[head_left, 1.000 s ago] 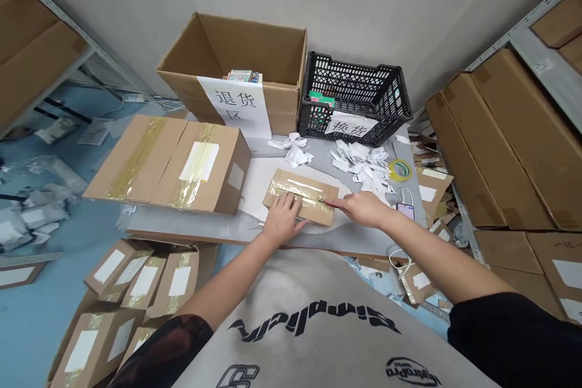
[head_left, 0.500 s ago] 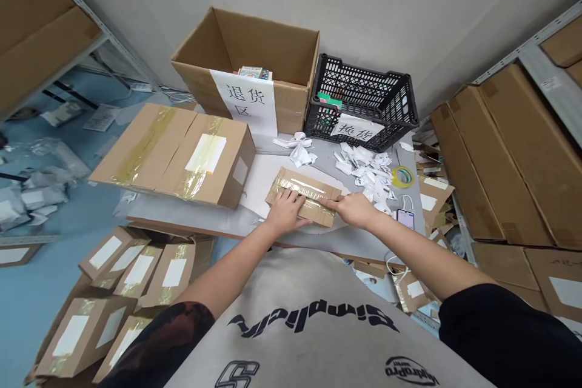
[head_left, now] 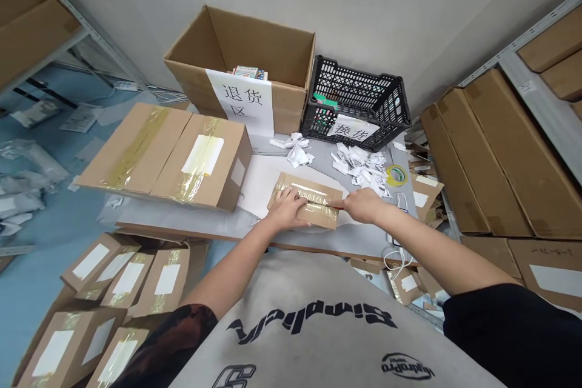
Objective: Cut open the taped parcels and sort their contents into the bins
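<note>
A small flat cardboard box [head_left: 313, 189], sealed with clear tape, lies on white paper on the grey table [head_left: 364, 237] in front of me. My left hand [head_left: 286, 209] rests on its left end, fingers on top and thumb at the near edge, holding it down. My right hand [head_left: 361, 205] is closed on a thin reddish tool [head_left: 335, 207]. The tool's tip points left and touches the box's right end at the tape seam.
A large taped carton [head_left: 173, 154] lies left on the table. Behind stand an open carton [head_left: 254, 54] with a paper sign and a black crate [head_left: 359, 91]. Paper scraps [head_left: 364, 163] and a tape roll [head_left: 396, 174] lie nearby. Small boxes [head_left: 127, 279] crowd the floor; cartons [head_left: 500, 151] line the right.
My right hand stays at the box's right end while its tip shifts slightly along the seam. The left hand slid a little toward the box's left end. The view wobbled.
</note>
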Tool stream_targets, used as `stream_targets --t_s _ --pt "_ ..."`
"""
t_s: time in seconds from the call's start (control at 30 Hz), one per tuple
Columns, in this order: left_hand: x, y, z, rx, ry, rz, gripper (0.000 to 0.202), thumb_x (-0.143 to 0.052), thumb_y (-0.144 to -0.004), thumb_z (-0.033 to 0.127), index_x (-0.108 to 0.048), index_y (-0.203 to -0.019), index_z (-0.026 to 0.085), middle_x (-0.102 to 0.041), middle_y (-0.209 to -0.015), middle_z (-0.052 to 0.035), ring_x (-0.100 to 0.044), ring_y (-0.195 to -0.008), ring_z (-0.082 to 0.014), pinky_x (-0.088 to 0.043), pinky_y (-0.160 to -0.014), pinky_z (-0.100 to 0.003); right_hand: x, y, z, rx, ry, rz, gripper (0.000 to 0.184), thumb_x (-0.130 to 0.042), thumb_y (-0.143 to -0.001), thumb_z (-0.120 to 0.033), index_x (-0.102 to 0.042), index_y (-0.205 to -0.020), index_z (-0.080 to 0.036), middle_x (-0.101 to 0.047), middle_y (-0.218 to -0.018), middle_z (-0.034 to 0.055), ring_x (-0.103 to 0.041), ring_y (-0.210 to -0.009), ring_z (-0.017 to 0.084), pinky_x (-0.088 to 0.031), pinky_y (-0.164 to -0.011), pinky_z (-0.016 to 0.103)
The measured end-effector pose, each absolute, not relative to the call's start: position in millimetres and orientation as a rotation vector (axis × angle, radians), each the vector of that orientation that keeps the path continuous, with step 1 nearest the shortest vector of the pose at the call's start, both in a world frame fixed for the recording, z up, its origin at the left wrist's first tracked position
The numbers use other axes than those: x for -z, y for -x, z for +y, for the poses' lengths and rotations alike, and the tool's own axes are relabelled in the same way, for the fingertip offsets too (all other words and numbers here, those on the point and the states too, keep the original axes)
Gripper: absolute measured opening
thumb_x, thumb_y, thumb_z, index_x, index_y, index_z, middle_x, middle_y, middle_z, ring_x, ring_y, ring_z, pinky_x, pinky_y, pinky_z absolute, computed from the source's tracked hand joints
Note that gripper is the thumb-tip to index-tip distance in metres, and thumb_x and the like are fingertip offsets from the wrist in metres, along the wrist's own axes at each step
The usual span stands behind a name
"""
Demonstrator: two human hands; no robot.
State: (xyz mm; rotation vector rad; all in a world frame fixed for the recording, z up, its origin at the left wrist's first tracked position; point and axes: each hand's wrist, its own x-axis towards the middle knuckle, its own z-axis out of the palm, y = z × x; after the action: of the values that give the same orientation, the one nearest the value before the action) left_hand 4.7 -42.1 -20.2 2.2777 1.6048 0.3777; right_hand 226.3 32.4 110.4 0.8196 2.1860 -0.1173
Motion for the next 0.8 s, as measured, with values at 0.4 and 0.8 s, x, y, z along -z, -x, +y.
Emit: stream_targets --t_s 0.4,0.8 --pt "20 -4 -44 -0.376 -2.257 1.609 0.074 -0.078 -0.053 0.073 -0.065 -0.114 0.031 -0.052 -0.106 -0.0062 -0.045 -0.102 -0.0288 -0.035 -0.092 -0.044 -99 -271 45 0.361 -0.918 2.238 0.045 -0.04 -0.096 -0.041 -0.047 -0.141 -0.049 -0.073 -0.106 0.0085 -0.067 -0.088 0.028 -0.042 -0.072 0.035" --pt "1 -13 -50 -0.395 -2.377 1.573 0.067 -0.086 -0.063 0.044 -0.056 -0.119 0.024 -0.054 -0.122 -0.0106 -0.044 -0.118 -0.0319 -0.03 -0.102 -0.047 -83 -339 19 1.413 -1.389 2.268 0.053 -0.041 -0.096 -0.043 -0.042 -0.148 -0.033 -0.07 -0.081 0.0005 -0.059 -0.062 0.016 -0.048 -0.065 0.031"
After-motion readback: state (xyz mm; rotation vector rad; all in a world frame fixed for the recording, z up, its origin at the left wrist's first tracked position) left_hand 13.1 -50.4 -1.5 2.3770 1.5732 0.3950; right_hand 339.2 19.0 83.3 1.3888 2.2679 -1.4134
